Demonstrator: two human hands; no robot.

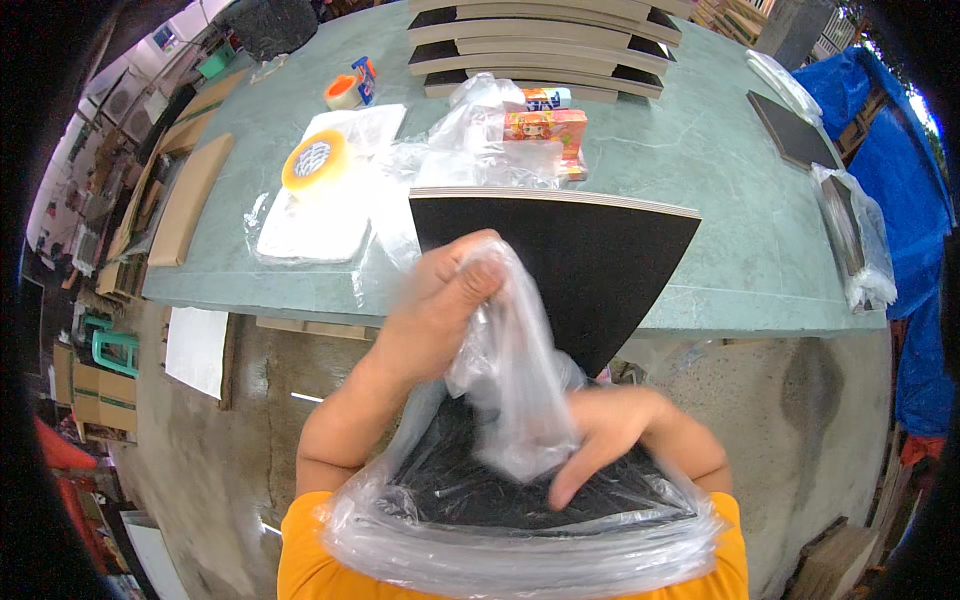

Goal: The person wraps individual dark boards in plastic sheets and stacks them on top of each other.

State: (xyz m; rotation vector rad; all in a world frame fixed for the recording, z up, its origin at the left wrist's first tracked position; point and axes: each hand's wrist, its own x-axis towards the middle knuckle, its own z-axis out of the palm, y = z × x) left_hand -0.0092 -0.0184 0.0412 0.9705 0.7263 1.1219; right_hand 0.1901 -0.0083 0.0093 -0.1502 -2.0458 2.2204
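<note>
Nearest, pressed against the orange shirt: a clear, crinkled plastic bag (520, 545), mouth gathered upward, drawn over the near end of a flat black square board with a pale layered edge (590, 255). Left hand (440, 300) raised, fingers pinched shut on a bunched fold of the film near the bag's mouth. Right hand (610, 425) lower, fingers curled and closed on the same twist of film just above the board. Board resting partly inside the bag, far end propped on the edge of the pale green worktop (720, 200). Film likely light, limp and slippery, prone to tearing on the board's corners; best gripped by bunched folds at the mouth. Board likely stiff and fairly heavy; best held by its edges. Farther on, a yellow roll of tape (315, 160) on a white bagged sheet, an orange printed carton (545, 130) among loose film, then a stack of similar dark boards (545, 45) at the far side.
</note>
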